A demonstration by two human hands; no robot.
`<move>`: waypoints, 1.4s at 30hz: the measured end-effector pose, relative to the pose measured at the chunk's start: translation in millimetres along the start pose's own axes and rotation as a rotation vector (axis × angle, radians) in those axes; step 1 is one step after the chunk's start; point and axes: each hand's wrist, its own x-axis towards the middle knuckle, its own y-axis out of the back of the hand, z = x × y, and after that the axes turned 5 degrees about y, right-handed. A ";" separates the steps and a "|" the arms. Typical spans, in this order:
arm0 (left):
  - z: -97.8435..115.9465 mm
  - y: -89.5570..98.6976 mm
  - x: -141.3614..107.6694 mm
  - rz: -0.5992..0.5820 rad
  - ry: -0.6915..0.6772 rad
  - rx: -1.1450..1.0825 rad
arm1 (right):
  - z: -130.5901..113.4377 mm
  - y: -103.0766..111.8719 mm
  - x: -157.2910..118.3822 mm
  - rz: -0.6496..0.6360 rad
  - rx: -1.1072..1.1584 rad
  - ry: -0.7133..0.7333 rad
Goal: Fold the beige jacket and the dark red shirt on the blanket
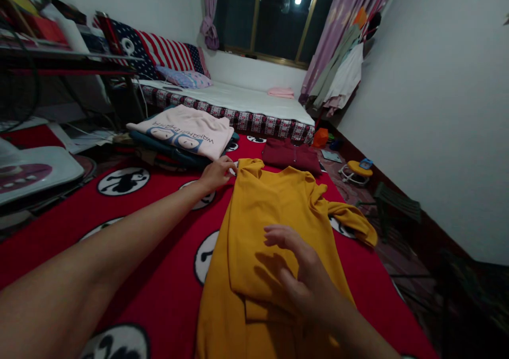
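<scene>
A mustard-yellow long-sleeved garment [274, 205] lies spread before me, its neckline at the far end. Its left side is folded over the front, and one sleeve [353, 221] sticks out to the right. My left hand [218, 173] is beside the far left shoulder of the garment, fingers bent with a gap to the thumb; whether it touches the cloth I cannot tell. Above the lower middle of the garment hovers my right hand [304, 271], open, its fingers loosely curved and nothing in them. Its shadow falls on the cloth.
A red blanket [167, 216] with white circles lies beneath. Left of the garment is a stack of folded clothes topped by a pale pink shirt [194, 123]. Beyond it lies a folded maroon garment [292, 155]. A bed [238, 96] stands under the window; a yellow stool [360, 169] is right.
</scene>
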 end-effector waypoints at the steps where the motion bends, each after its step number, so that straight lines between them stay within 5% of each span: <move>1: -0.4 2.2 -9.4 0.004 0.015 0.003 | -5.6 0.9 -6.4 -0.064 -0.066 0.036; 5: 13.1 14.0 -41.8 -0.026 -0.041 -0.057 | -27.8 3.6 -25.2 -0.418 -0.273 0.089; 8: 27.3 20.2 -63.2 -0.131 -0.120 -0.135 | -27.2 -5.2 -28.9 -0.515 -0.381 0.128; 13: 45.3 27.5 -92.3 -0.238 -0.224 -0.213 | -5.0 -15.0 -19.9 -0.391 -0.440 0.107; 19: 74.4 54.3 -119.4 -0.384 -0.298 -0.291 | -29.0 2.3 3.1 0.066 -0.038 0.055; 31: 118.6 76.9 -184.7 -0.709 -0.364 -0.478 | -37.5 7.0 -24.3 -0.382 0.078 -0.060; 34: 128.8 88.1 -181.4 -0.879 -0.309 -0.612 | -30.4 8.5 -20.8 -0.391 0.094 -0.130; 37: 130.8 85.1 -167.9 -1.017 -0.180 -0.737 | -9.5 7.5 -2.3 -0.224 0.075 -0.209; 39: 126.4 70.9 -155.2 -0.888 -0.065 -0.722 | 14.2 7.7 18.1 -0.010 0.006 -0.263; 42: 114.3 37.2 -135.1 -0.477 -0.023 -0.563 | 56.2 9.3 52.9 0.301 -0.130 -0.333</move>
